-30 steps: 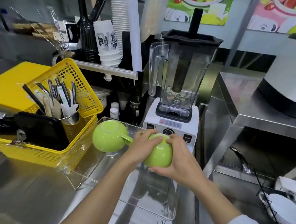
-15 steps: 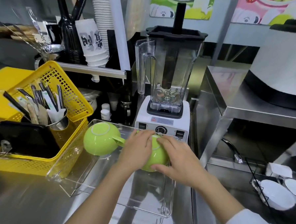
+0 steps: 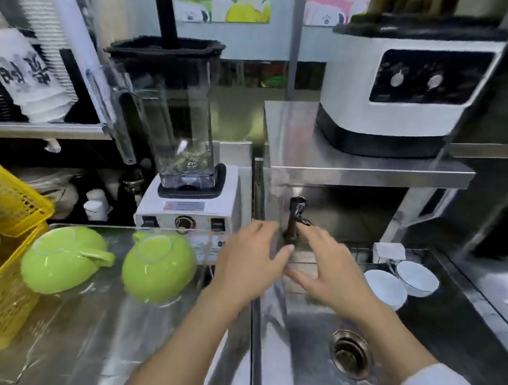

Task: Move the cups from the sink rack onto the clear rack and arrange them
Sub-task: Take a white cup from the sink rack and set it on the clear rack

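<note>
green cups [image 3: 67,259] [image 3: 159,268] sit upside down (clear rack [image 3: 98,325]); both hands [image 3: 250,261] [image 3: 329,271] spread, empty.

Green cups [image 3: 157,269]; white cups [image 3: 384,287]; yellow basket [image 3: 7,209]

You are holding your left hand [image 3: 247,265] and right hand [image 3: 328,271] out side by side, both empty, fingers loosely spread.

- Two lime-green ceramic cups, one [image 3: 62,259] beside the other [image 3: 157,268], stood upside down.
- Two white ceramic cups, one [image 3: 384,288] and another [image 3: 417,278], sat in the sink.
- One clear-jar blender [image 3: 178,147].
- One yellow plastic basket [image 3: 8,206].
- Two bare hands, left [image 3: 250,264] and right [image 3: 329,273].
</note>
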`<state>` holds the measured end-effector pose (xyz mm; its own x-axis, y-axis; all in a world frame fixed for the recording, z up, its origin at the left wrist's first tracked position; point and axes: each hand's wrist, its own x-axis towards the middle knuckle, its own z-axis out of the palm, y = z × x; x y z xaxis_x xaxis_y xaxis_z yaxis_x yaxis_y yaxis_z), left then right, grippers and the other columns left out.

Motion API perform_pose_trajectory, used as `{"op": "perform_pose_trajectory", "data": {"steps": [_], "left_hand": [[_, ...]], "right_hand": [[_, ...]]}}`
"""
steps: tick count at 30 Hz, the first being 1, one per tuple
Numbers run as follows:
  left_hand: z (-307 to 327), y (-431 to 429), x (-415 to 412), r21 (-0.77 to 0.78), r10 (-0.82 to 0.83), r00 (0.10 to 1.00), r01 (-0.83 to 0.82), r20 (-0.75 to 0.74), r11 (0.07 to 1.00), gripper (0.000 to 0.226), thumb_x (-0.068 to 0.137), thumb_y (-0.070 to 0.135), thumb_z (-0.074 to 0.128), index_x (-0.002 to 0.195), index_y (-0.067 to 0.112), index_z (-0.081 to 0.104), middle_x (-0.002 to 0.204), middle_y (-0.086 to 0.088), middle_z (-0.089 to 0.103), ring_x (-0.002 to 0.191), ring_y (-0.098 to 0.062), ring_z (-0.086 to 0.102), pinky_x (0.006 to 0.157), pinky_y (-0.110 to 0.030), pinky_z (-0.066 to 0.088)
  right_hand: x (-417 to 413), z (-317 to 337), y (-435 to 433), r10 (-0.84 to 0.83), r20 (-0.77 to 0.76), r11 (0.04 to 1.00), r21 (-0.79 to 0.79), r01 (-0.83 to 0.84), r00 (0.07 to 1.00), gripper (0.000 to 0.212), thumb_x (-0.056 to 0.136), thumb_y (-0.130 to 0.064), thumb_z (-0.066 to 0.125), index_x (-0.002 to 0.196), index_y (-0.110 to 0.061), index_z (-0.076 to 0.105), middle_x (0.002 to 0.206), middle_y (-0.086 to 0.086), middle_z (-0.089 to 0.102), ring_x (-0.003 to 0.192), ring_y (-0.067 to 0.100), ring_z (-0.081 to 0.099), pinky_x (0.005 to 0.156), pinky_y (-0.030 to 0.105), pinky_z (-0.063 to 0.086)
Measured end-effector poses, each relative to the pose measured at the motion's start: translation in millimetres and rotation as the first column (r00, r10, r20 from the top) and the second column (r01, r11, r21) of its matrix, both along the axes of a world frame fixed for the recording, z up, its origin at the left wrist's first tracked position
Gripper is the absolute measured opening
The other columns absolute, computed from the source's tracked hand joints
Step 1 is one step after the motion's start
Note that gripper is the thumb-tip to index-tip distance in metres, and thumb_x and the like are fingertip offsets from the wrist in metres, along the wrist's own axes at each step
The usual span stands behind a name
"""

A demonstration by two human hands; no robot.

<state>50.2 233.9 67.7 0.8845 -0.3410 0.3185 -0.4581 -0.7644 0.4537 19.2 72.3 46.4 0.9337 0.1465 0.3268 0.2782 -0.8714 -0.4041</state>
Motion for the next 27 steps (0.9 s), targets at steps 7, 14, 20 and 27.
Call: {"op": "perform_pose_trajectory", "data": {"steps": [7, 14, 20, 27], "left_hand": [[-31.4, -110.8, -4.8, 0.006, -0.082, 0.981, 0.084, -0.179, 0.996, 0.046, 0.087, 0.044, 0.048, 0.127, 0.023, 0.046, 0.126, -0.001, 0.054, 0.119, -0.021, 0.047, 0.097, -0.035, 0.040], [-78.8, -191.5, -0.3, -0.005, -0.097, 0.903, 0.105, -0.418, 0.995, 0.042, 0.087, 0.035, 0.053, 0.125, 0.017, 0.050, 0.127, -0.007, 0.055, 0.117, -0.024, 0.049, 0.090, -0.029, 0.036], [-120.5, -238.7, 2.6, 0.082, -0.092, 0.875, 0.148, -0.475, 0.986, 0.056, 0.086, 0.037, 0.054, 0.135, 0.017, 0.037, 0.138, -0.007, 0.044, 0.127, -0.027, 0.038, 0.106, -0.036, 0.029], [-148.6, -280.1, 16.0, 0.278, 0.020, 0.890, 0.121, -0.456, 0.953, 0.070, 0.085, 0.048, 0.047, 0.139, 0.008, 0.025, 0.150, -0.012, 0.031, 0.143, -0.022, 0.009, 0.114, -0.038, 0.000]], "right_hand": [[-21.7, -39.2, -112.0, -0.210, -0.138, 0.973, 0.065, 0.220, 0.968, 0.070, 0.080, -0.050, 0.059, 0.137, -0.018, 0.033, 0.140, 0.002, 0.041, 0.127, 0.020, 0.041, 0.102, 0.038, 0.036], [-41.8, -89.3, -188.6, -0.288, -0.401, 0.914, 0.156, 0.375, 0.870, 0.061, 0.084, -0.044, 0.057, 0.134, -0.018, 0.035, 0.130, 0.007, 0.047, 0.118, 0.023, 0.046, 0.094, 0.040, 0.045], [-36.6, -116.5, -210.5, -0.212, -0.655, 0.729, 0.388, 0.563, 0.726, 0.044, 0.089, -0.038, 0.051, 0.123, -0.012, 0.043, 0.110, 0.009, 0.062, 0.095, 0.026, 0.062, 0.084, 0.044, 0.052], [-11.7, -129.8, -226.9, 0.029, -0.804, 0.378, 0.559, 0.738, 0.594, 0.032, 0.095, -0.033, 0.041, 0.119, -0.013, 0.040, 0.090, 0.014, 0.060, 0.064, 0.026, 0.066, 0.047, 0.036, 0.058]]}}
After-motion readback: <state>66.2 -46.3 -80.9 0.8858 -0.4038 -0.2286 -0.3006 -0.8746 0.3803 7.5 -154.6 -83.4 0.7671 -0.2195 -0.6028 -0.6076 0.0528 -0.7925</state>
